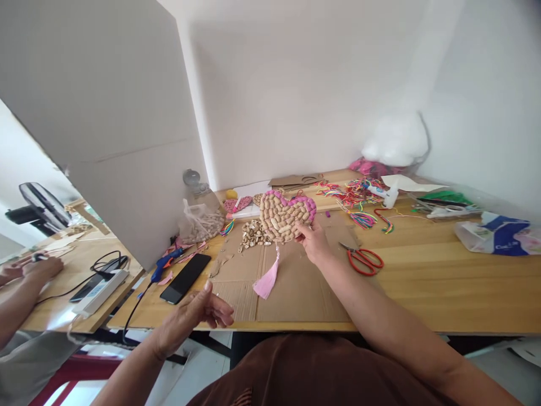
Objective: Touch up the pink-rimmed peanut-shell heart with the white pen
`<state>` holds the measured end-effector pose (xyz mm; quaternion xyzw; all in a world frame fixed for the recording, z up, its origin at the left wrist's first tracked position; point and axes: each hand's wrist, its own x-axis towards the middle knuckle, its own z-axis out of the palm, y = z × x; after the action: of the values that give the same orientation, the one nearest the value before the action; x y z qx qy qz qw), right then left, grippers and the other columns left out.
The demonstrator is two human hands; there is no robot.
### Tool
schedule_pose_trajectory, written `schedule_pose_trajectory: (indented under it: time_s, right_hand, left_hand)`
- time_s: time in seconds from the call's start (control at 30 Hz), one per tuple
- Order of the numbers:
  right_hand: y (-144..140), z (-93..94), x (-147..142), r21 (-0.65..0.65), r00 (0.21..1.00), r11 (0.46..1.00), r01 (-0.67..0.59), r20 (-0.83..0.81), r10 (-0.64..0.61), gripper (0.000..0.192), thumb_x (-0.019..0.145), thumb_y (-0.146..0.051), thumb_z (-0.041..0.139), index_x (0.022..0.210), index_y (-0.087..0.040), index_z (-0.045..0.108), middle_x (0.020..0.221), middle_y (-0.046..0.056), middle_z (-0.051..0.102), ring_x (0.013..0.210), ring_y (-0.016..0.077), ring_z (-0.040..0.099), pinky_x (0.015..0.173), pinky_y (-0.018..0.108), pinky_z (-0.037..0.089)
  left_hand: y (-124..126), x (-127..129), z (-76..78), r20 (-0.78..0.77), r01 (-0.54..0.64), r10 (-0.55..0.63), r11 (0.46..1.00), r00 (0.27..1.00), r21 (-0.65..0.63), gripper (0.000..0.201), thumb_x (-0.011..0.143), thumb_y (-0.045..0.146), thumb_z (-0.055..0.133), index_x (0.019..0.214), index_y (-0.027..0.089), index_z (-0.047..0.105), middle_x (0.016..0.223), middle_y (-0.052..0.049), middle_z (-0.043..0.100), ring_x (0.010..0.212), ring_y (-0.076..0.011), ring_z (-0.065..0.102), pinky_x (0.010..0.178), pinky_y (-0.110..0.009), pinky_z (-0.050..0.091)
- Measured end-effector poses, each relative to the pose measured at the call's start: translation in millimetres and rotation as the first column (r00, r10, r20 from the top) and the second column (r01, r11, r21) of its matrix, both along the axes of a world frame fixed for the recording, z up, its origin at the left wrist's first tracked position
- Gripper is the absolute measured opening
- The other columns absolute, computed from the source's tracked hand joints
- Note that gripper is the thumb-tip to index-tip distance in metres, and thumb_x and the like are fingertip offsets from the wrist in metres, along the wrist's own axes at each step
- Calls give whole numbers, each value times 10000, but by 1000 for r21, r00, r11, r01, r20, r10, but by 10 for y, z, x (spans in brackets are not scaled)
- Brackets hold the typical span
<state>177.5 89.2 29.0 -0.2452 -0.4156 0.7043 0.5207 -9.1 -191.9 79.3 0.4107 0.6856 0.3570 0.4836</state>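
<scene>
Nearest, the left hand (198, 316) hovers loosely open and empty over the bench (422, 282) edge. Beyond it, the right hand (313, 239) pinches a peanut-shell heart with pink rim and tassel (284, 217), tilted up, seemingly for viewing.

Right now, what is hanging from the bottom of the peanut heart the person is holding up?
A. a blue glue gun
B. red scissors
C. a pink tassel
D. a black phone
C: a pink tassel dangles below the peanut heart, which the right hand holds by its edge.
</scene>
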Motion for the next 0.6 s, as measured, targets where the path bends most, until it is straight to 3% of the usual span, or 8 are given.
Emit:
schedule_pose_trajectory:
  time_s: [0.07, 0.13, 0.17, 0.3, 0.37, 0.47, 0.6]
  right_hand:
    - [-10, -5, -2, 14, 1000, 1000, 1, 1, -1, 494, 612, -449, 798, 1003, -218, 603, 860, -2, 663, 643, 129, 560, 535, 250, 416]
    - [-35, -12, -14, 27, 1000, 1000, -2, -2, 2, 501, 627, -450, 790, 1033, -230, 596, 914, 6, 675, 682, 141, 583, 545, 249, 431]
    - [-54, -16, -24, 33, 1000, 999, -5, -4, 5, 502, 636, -453, 784, 1045, -236, 592, 939, 11, 679, 703, 147, 594, 554, 251, 441]
    - [-158, -45, -83, 57, 1000, 998, 1, -1, -1, 457, 680, -478, 752, 1032, -243, 582, 991, 29, 686, 775, 172, 625, 594, 268, 478]
    - [-201, -61, -106, 73, 1000, 997, 12, 15, -13, 435, 685, -478, 756, 1007, -239, 586, 968, 32, 688, 771, 179, 624, 604, 279, 488]
    - [-219, -61, -107, 98, 998, 994, 46, 44, -50, 392, 686, -469, 765, 945, -230, 593, 866, 22, 675, 692, 166, 589, 591, 286, 487]
    - [-191, -5, -59, 125, 994, 988, 92, 49, -99, 367, 715, -471, 745, 940, -230, 583, 827, 14, 654, 642, 154, 552, 586, 294, 495]
  left_hand:
    - [197, 77, 98, -13, 13, -12, 998, 1000, 69, 641, 955, 648, 369, 1046, 130, 736, 767, -96, 747, 695, -181, 641, 680, -289, 457]
    - [426, 269, 109, 33, 137, -139, 988, 990, 71, 553, 949, 563, 481, 1341, 182, 567, 927, -84, 751, 744, -175, 658, 698, -291, 475]
    - [554, 396, 82, 54, 185, -188, 981, 981, 59, 553, 934, 524, 527, 1374, 189, 521, 996, -91, 739, 763, -171, 666, 707, -293, 486]
    - [1134, 936, -134, 124, 301, -297, 954, 947, -16, 512, 889, 357, 556, 1361, 173, 480, 1040, -102, 695, 795, -172, 677, 690, -309, 537]
    - [1414, 1134, -243, 97, 284, -280, 959, 955, -26, 366, 844, 230, 544, 1200, 147, 568, 1009, -102, 690, 752, -158, 674, 682, -299, 544]
    - [1723, 1293, -358, 34, 256, -254, 963, 966, -78, 222, 785, 127, 542, 993, 102, 613, 816, -97, 677, 639, -176, 662, 618, -320, 553]
    - [1903, 1341, -436, -45, 198, -201, 977, 978, -74, 262, 834, 92, 510, 1080, 97, 598, 759, -76, 665, 616, -183, 658, 583, -324, 549]
